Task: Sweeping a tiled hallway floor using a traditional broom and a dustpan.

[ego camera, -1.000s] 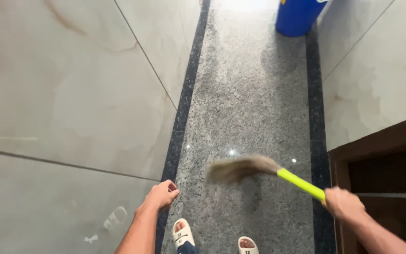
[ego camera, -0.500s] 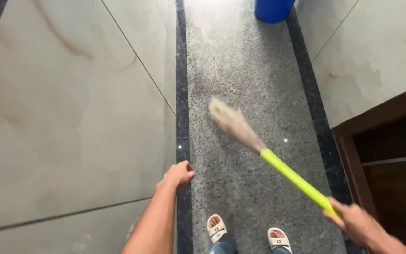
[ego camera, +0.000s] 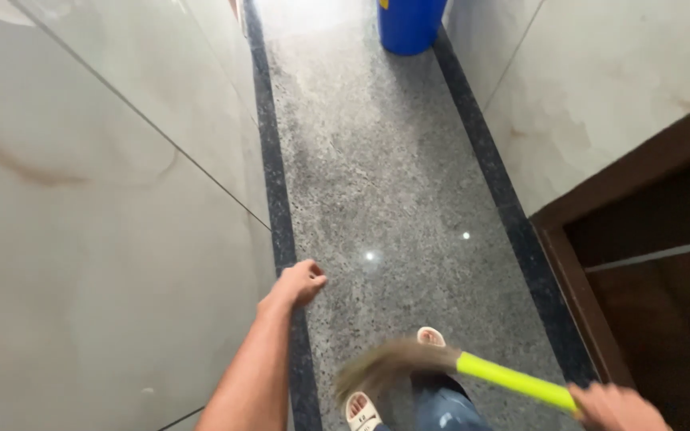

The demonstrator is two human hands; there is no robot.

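The right hand (ego camera: pixel 616 405) is at the bottom right corner of the view. Its fingers are closed tight around the bright yellow-green handle of a broom (ego camera: pixel 513 381). The handle runs from this hand up and to the left. At the far end are the brown bristles (ego camera: pixel 385 369). They look blurry. The bristles are low in the view, just in front of the person's feet and partly over them. So the brushy end sits to the left of the right hand, and the hand holds the other end of the stick.

The left hand (ego camera: pixel 301 283) holds nothing. Its fingers are curled in loosely, like a soft fist. It hangs out over the dark stripe (ego camera: pixel 273 183) at the edge of the floor, close to the left wall (ego camera: pixel 81 239). The bristles are below it and a bit to the right, not touching it.

The feet wear white sandals (ego camera: pixel 361 411). The floor (ego camera: pixel 377 175) is grey and speckled and shiny, like a long narrow path. Pale smooth walls stand on both sides. A blue bin (ego camera: pixel 409 24) stands far ahead at the top. A dark brown door frame (ego camera: pixel 576 279) is on the right side
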